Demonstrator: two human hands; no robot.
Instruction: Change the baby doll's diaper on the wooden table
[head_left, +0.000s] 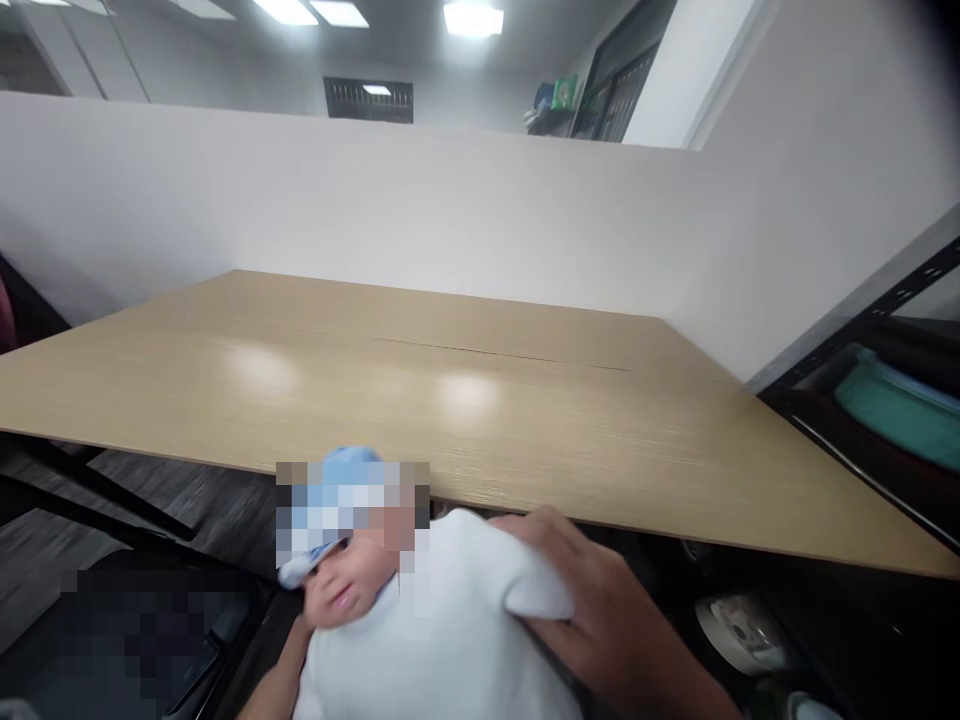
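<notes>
A baby doll (352, 590) wearing a blue and white cap (349, 460) lies face up at the near edge of the table, its head tilted to the left. White cloth (427, 640) covers its body. From the lower left, my left hand (289, 650) reaches behind the doll's head and supports it; only the wrist side shows and the fingers are hidden. My right hand (589, 590) is closed on a fold of the cloth at the doll's right side in view, thumb below and fingers above. Part of the doll's cap and face is pixelated.
A wooden table (525, 430) stretches ahead to a white wall (450, 220). At the right stands a black metal rack (847, 350) with a teal item (900, 400) on it. Lower left is a dark bag-like object (112, 630). A round white object (742, 630) sits below the table at right.
</notes>
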